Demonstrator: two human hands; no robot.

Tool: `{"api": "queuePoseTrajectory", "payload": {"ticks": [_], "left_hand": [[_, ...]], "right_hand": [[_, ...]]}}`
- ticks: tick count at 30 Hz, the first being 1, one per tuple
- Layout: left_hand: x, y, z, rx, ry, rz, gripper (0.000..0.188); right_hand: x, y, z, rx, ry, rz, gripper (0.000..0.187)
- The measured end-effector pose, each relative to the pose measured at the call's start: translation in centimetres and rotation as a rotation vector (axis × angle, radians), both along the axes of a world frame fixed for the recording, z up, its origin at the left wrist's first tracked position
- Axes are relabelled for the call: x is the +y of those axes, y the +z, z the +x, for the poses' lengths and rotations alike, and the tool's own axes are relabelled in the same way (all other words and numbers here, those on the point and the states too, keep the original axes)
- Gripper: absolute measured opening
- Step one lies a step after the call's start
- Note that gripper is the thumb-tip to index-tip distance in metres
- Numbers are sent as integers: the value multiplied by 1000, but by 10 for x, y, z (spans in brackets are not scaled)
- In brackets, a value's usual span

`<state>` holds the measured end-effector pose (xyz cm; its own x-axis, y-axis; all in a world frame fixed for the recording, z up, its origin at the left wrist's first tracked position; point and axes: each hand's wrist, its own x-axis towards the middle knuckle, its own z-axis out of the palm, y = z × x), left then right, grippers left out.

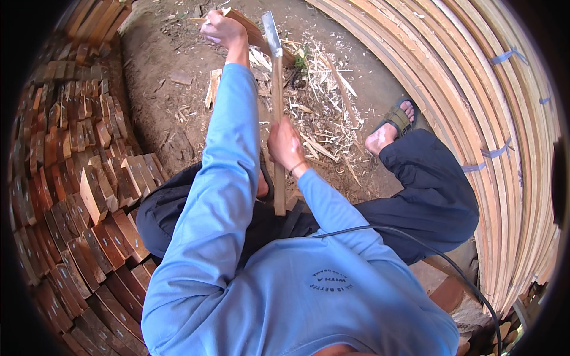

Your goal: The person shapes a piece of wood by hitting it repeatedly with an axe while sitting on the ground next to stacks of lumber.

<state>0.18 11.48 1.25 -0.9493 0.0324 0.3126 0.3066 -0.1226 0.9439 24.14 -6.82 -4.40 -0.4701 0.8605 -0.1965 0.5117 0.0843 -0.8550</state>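
My right hand (286,144) is wrapped round the long wooden handle of a hatchet (277,89), partway along it. Its bright steel head (272,34) points away from me, and the butt of the handle comes back between my knees. Stretched out to the far left, my left hand (222,29) is closed on the upper end of a brown wooden board (250,31). That board slants down to the right and passes behind the hatchet head. Whether the blade touches the board, I cannot tell. Pale wood shows beside my left fingers.
Pale wood chips (332,113) and splinters litter the dirt ground (160,71). Stacked short wood blocks (77,178) rise close on my left. Long planks tied with blue strips (475,118) curve along my right. My sandalled foot (395,124) rests near them. A black cable (415,237) crosses my right side.
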Motion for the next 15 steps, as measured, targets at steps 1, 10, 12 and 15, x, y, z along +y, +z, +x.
{"api": "queuePoseTrajectory", "payload": {"ticks": [1, 10, 12, 15], "left_hand": [[-4, 13, 15, -34, -43, -55, 40], [26, -21, -20, 272, 211, -312, 30], [30, -16, -18, 170, 116, -278, 27], [31, -3, -8, 29, -43, -131, 44]], "right_hand": [[15, -2, -5, 9, 16, -20, 24], [19, 77, 37, -104, 26, -474, 30], [-6, 33, 36, -2, 25, -189, 23], [20, 22, 7, 139, 68, -259, 23]]}}
